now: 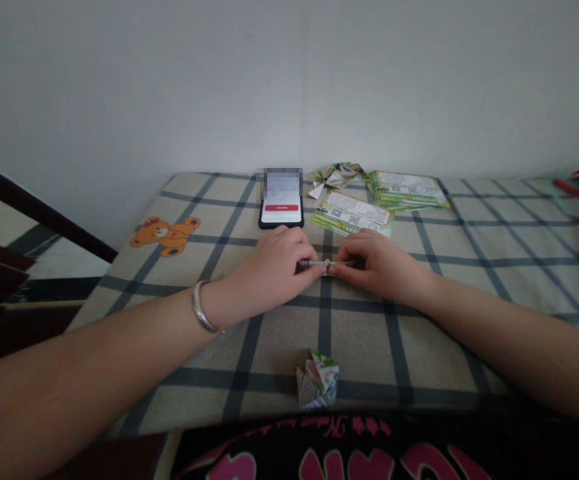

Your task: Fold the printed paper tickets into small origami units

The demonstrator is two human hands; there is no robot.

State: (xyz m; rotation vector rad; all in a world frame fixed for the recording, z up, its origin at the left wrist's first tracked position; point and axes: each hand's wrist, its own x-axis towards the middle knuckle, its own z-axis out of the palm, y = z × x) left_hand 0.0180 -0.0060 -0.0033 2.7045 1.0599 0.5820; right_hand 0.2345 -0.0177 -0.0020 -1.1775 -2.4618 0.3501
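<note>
Beige cloth with dark checks covers that table. What are the hands busy with up the middle?

Both are closed in a pinch. The left hand and the right hand face each other over the cloth, thumbs nearest us, with a thin folded piece gripped between their fingertips.

Paper, is it?

Probably; it's edge-on from where I stand and the fingers cover most of it, so I can't swear to its shape.

And that silver thing?

A bangle, round the left wrist. Just beyond that hand lies a phone, its screen lit, with a red bar across it.

I see green printing to the right of the phone.

A printed sheet, lying flat just past the right hand. More leaflets sit behind it towards the wall, beside some folded paper.

Anything nearer the person?

One crumpled-looking folded shape, close to the front edge. Off to the left, an orange bear picture.
</note>
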